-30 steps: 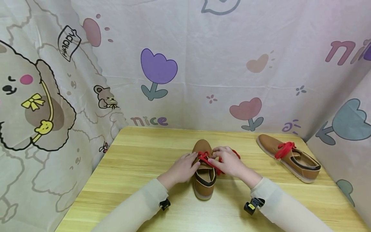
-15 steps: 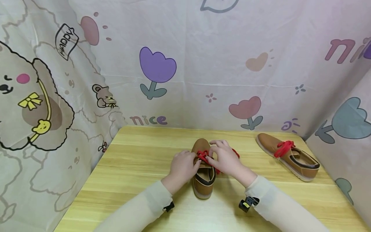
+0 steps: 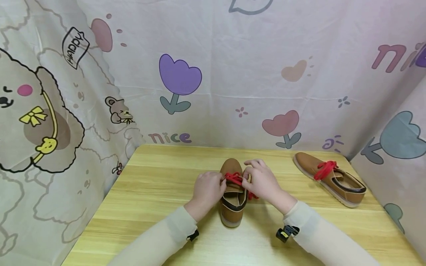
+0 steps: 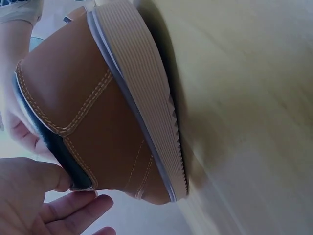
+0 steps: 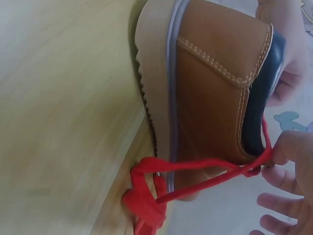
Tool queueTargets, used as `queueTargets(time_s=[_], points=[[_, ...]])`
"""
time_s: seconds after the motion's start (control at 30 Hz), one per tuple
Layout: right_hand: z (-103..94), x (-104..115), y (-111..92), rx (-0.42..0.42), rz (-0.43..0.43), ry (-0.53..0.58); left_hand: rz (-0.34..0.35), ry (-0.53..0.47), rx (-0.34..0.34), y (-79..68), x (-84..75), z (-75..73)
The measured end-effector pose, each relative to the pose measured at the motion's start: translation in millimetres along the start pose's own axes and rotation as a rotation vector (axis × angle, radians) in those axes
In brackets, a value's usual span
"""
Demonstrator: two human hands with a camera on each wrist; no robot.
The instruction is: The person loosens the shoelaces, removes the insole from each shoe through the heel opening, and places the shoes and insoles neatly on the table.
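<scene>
A brown shoe [image 3: 232, 214] with red laces stands upright on the table, toe pointing away. On its left side, my left hand [image 3: 208, 188] pinches the shoe's edge by the lacing; the left wrist view shows the thumb [image 4: 51, 176] at the end of the dark collar. From the right, my right hand [image 3: 263, 183] pinches the red shoelace [image 3: 234, 178] beside the eyelets with thumb and index finger, its other fingers loosely spread. In the right wrist view the loose lace [image 5: 146, 208] hangs down the shoe's side in a bunch. The fingertips partly hide the eyelets.
Another brown shoe [image 3: 332, 181] with tied red laces lies at the far right of the wooden table [image 3: 159, 170]. A printed curtain [image 3: 213, 74] hangs behind the table and along both sides.
My right hand has shifted slightly right, off the middle of the lacing. My left hand's fingers have bent in closer on the shoe's left edge. The lace end on the right hangs lower.
</scene>
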State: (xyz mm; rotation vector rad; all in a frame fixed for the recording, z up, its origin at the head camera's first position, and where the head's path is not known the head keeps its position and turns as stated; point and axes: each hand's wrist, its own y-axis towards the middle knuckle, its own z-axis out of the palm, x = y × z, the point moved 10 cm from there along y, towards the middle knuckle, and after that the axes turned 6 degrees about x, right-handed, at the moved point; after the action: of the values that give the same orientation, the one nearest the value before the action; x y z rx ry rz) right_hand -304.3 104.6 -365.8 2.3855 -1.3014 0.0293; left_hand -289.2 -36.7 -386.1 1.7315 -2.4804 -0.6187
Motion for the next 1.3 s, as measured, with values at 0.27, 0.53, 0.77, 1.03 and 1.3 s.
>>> queueTargets(time_s=[0.27, 0.53, 0.77, 1.03, 1.3], points=[[2.3, -22, -8, 0.044, 0.114, 0.029, -0.043, -0.009, 0.008, -2.8, 12.8, -5.0], [3.4, -19, -6, 0.050, 0.110, 0.040, -0.075, -0.004, 0.037, -1.2, 11.8, -4.8], [2.2, -4, 8, 0.042, 0.047, 0.001, -0.058, 0.020, 0.047, 11.7, -2.8, -3.7], [11.6, 1, 18, 0.111, 0.087, -0.085, -0.054, 0.126, 0.030, 21.2, -10.4, -2.8], [11.0, -6, 15, 0.169, 0.142, -0.124, -0.109, 0.196, 0.073, 19.7, 1.6, -6.1]])
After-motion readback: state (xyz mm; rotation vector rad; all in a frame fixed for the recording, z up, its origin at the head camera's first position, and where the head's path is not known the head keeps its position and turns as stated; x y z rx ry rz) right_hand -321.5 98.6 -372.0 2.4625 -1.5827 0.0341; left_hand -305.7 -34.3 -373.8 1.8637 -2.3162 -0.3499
